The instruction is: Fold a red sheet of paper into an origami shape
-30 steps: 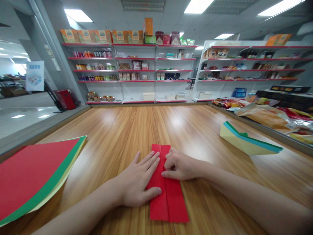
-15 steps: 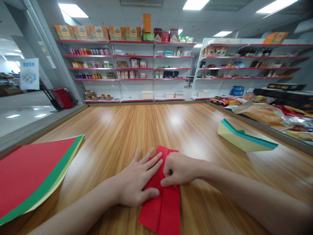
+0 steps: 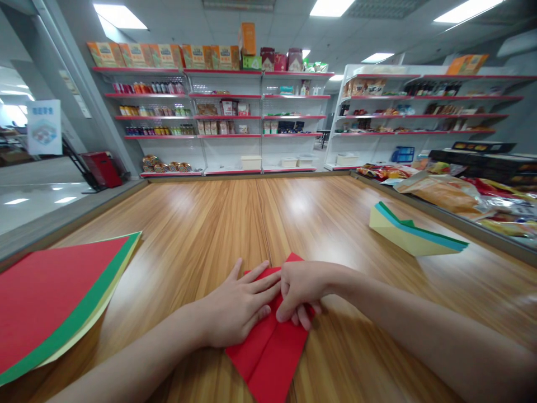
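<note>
A folded red paper (image 3: 268, 352) lies on the wooden table (image 3: 201, 224), turned at a slant with its near corner pointing toward me. My left hand (image 3: 237, 305) lies flat on the paper's left half, fingers spread. My right hand (image 3: 302, 288) pinches the paper near its middle crease, fingers curled over the right flap. The paper's far tip shows just above my right hand.
A stack of red, green and yellow sheets (image 3: 54, 302) lies at the left. Folded yellow, green and blue paper pieces (image 3: 409, 235) sit at the right. Snack bags (image 3: 453, 193) line the right edge. Store shelves (image 3: 218, 112) stand behind the table.
The red paper has turned clockwise from lying straight to a slant, its near end swinging left. Both hands stayed on it, my right hand now curling under its right edge.
</note>
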A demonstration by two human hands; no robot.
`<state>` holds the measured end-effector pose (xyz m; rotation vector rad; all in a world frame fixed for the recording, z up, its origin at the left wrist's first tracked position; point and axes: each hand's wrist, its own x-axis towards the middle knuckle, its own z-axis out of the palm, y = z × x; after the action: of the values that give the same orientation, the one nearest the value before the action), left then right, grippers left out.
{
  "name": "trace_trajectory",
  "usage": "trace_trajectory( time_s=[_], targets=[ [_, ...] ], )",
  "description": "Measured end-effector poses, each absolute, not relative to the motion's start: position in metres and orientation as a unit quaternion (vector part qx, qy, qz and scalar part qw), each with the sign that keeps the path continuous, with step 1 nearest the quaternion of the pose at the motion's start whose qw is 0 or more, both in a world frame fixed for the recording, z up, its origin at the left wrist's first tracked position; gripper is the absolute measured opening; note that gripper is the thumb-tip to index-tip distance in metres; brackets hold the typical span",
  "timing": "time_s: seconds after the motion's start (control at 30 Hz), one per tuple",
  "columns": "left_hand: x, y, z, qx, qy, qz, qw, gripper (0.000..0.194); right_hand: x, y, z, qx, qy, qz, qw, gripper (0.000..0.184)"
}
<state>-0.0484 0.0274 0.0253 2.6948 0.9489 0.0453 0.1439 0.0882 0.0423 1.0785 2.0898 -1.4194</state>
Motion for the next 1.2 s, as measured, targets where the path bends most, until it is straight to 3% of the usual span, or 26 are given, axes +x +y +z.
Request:
trace_trajectory(
  time_s=[0.47,0.87,1.2],
  targets=[
    [-0.047,0.029,0.03,0.933,0.328,-0.029,0.145,0.056,0.138,0.086,0.046,0.4,0.71,-0.538,0.214,0.022],
    [-0.049,0.029,0.025,0.941,0.317,-0.014,0.114,0.046,0.123,0.068,0.045,0.376,0.748,-0.496,0.229,0.021],
    [-0.05,0.029,0.023,0.933,0.328,-0.019,0.145,0.055,0.116,0.05,0.046,0.358,0.77,-0.495,0.185,0.024]
  ],
)
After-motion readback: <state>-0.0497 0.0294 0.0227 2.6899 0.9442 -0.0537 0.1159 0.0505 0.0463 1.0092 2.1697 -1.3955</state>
